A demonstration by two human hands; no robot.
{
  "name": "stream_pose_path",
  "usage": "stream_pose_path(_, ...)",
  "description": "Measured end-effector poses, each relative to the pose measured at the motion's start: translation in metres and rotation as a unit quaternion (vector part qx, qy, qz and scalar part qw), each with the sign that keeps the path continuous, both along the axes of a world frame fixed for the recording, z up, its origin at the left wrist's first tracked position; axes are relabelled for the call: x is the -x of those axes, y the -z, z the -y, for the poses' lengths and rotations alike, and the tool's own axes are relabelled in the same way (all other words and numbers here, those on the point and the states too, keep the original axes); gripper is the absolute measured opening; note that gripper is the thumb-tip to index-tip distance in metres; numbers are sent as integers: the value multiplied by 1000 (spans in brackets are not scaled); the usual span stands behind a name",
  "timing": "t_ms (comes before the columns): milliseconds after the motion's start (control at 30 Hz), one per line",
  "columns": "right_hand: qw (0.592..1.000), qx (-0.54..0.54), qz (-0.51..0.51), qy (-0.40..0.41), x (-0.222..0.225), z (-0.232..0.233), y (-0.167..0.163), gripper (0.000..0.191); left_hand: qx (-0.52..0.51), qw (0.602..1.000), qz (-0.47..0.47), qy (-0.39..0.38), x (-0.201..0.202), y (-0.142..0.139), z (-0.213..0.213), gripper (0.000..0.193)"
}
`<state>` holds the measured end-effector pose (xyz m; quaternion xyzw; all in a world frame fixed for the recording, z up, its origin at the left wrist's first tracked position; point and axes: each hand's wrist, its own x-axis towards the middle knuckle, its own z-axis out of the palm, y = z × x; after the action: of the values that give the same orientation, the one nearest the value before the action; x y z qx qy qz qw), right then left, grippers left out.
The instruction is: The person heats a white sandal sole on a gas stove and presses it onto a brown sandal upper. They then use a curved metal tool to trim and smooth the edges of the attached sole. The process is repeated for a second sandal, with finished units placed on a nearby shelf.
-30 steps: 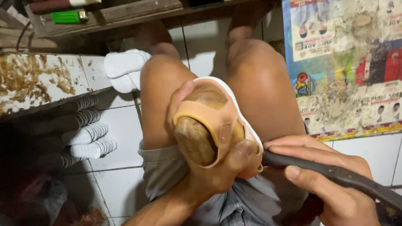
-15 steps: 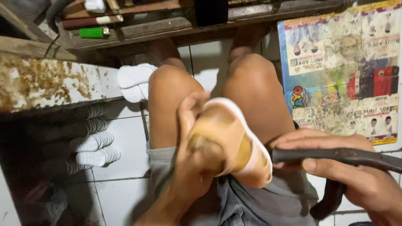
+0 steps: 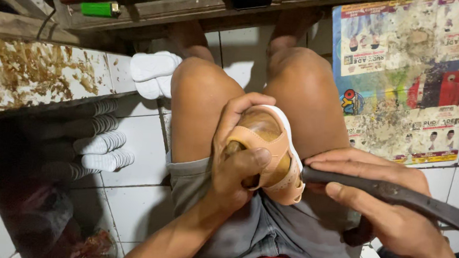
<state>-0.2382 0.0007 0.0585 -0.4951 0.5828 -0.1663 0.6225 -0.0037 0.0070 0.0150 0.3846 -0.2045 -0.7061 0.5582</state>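
Sandal (image 3: 271,153) now turned, its tan upper facing the camera.
Left hand (image 3: 235,162) fingers clamp it on the lap; right hand (image 3: 380,204) fingers wrap the black hose (image 3: 397,194) touching its heel.

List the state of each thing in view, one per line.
Sandal: tan with a white sole, held on its side over the lap.
Left hand: gripped around the sandal.
Right hand: closed on a dark hose.
Hose: its end against the sandal's strap.
Lighter: green, lying flat on the shelf.
Soles: white, stacked on the tiled floor.
Poster: stained, stuck to the tiles.
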Motion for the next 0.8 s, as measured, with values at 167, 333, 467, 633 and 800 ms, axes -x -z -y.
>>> stream_pose_path(167, 999, 27, 27, -21, 2, 13, 3, 30, -8, 999, 28, 46, -6, -4, 10, 70)
stream_pose_path(333, 996, 46, 20, -71, 0, 27, 0, 30, 3, 997, 33, 71, -9, -5, 12, 67)
stream_pose_path(467, 975, 95, 47, -195, -5, 57, -5, 31, 11, 995, 55, 88, -12, -4, 8, 63)
stream_pose_path(633, 959, 63, 27, -274, -7, 77, -8, 32, 31, 990, 106, 82, -13, -4, 7, 58)
stream_pose_path(800, 993, 58, 18, -100, -18, 56, -9, 29, 5, 995, 70, 69, -13, -6, 11, 62)
